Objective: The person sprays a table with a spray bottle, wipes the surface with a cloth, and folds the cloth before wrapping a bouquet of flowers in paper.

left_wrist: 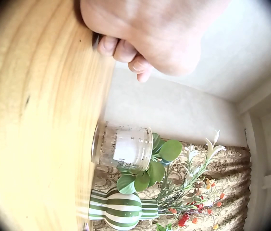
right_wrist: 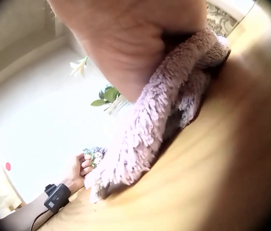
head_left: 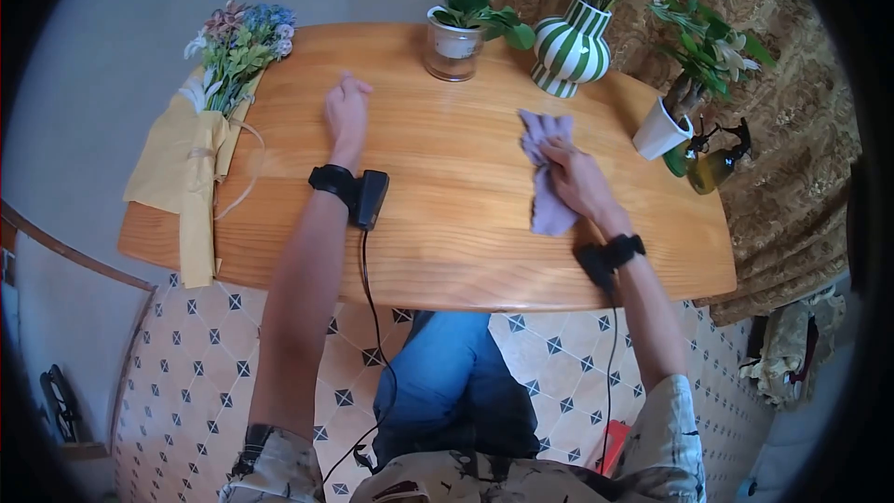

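A fluffy light-purple cloth (head_left: 551, 207) lies bunched on the wooden table (head_left: 419, 251). My right hand (head_left: 579, 179) grips it from above, palm down. Close up in the right wrist view, a thick fold of the cloth (right_wrist: 145, 125) rises against the palm, and the fingertips are hidden. On the left half of the table my left hand (head_left: 346, 118) rests on its side, holding nothing. Its fingers (left_wrist: 125, 52) are loosely curled in the left wrist view.
A paper-wrapped flower bouquet (head_left: 200, 144) lies at the table's left end. Along the back stand a potted plant in a glass (head_left: 453, 48) and a green-striped vase (head_left: 571, 48). A white pot (head_left: 662, 130) and an amber spray bottle (head_left: 713, 170) stand at the right edge.
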